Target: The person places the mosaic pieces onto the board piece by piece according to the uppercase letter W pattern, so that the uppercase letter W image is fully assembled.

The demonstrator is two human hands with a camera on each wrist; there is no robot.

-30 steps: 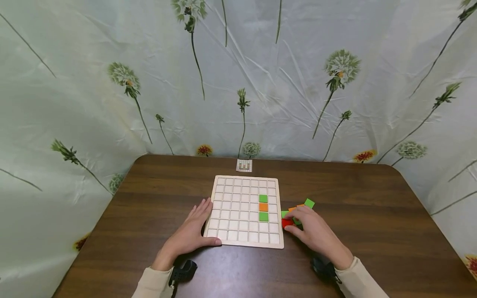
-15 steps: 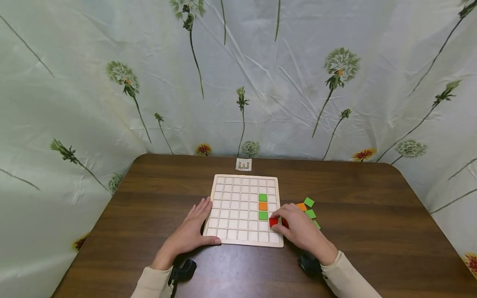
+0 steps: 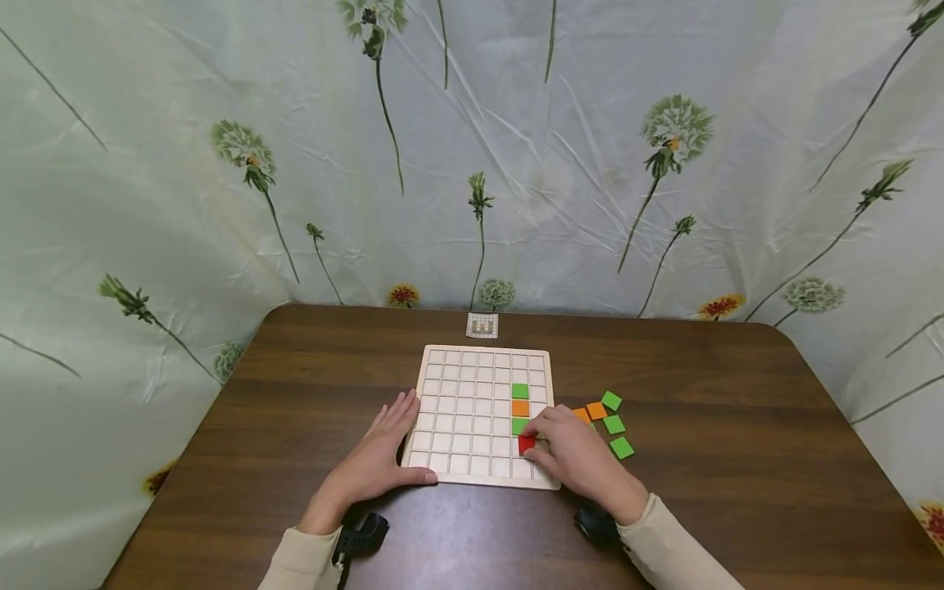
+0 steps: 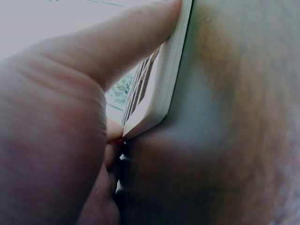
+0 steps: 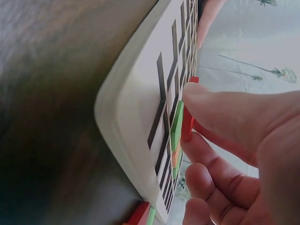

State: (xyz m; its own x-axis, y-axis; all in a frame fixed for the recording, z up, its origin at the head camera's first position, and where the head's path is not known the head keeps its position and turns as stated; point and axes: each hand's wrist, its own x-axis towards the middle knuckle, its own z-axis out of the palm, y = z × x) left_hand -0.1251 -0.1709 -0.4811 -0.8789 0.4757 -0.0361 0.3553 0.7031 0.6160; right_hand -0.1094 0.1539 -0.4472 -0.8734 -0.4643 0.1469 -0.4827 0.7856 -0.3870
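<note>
A pale wooden grid board (image 3: 453, 447) lies on the table. My left hand (image 3: 378, 451) rests along its left side, fingers straight and the thumb (image 4: 126, 40) on the near edge. Over the board's right part, my right hand (image 3: 583, 459) pinches a red square tile (image 3: 526, 445) between thumb and fingers, just below the lower green tile (image 3: 519, 426). In the right wrist view, the red tile (image 5: 188, 119) stands close over the grid. An orange tile (image 3: 519, 408) and another green tile (image 3: 519, 391) sit above it in the same column.
Right of the board lie loose tiles, among them a green tile (image 3: 622, 447) and an orange tile (image 3: 596, 410). A red tile (image 5: 139, 213) shows beside the board in the right wrist view. A small pattern card (image 3: 483, 325) lies at the table's back edge.
My right hand has picked up a red tile from the loose tiles and moved left with it over the board. The left hand stays in place.
</note>
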